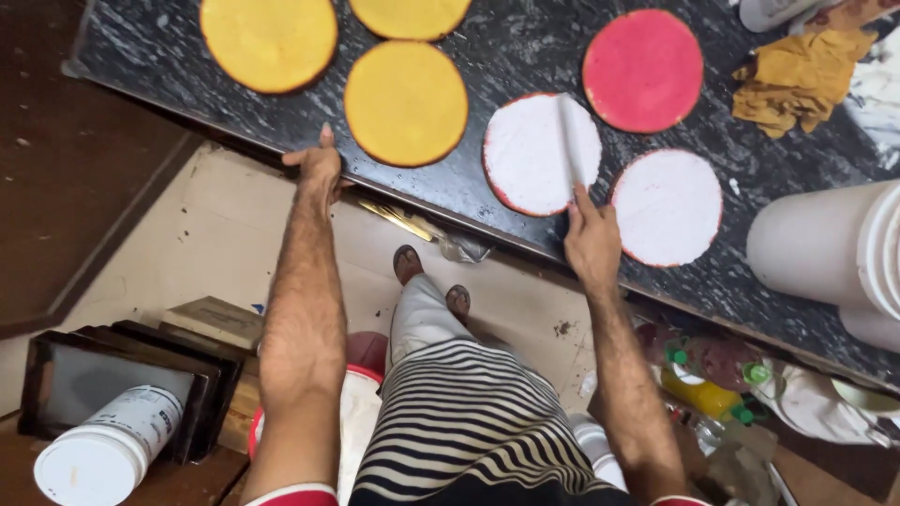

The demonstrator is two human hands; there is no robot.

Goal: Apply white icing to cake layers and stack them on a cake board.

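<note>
My right hand (592,241) grips a cream-coated palette knife (568,141), whose blade lies flat across a round red cake layer covered in white cream (525,155). A second white-creamed layer (667,207) lies just to its right, and a bare pink-red layer (643,70) lies behind them. My left hand (319,167) rests on the front edge of the dark marble counter (516,47), beside a yellow cake layer (405,103). Two more yellow layers (269,39) sit at the back left.
White plastic buckets (834,253) stand at the counter's right end, crumpled brown paper (797,80) behind them. Below the counter are bottles (698,389), a white tub (108,450), dark trays (122,375) and my sandalled feet (431,281) on the floor.
</note>
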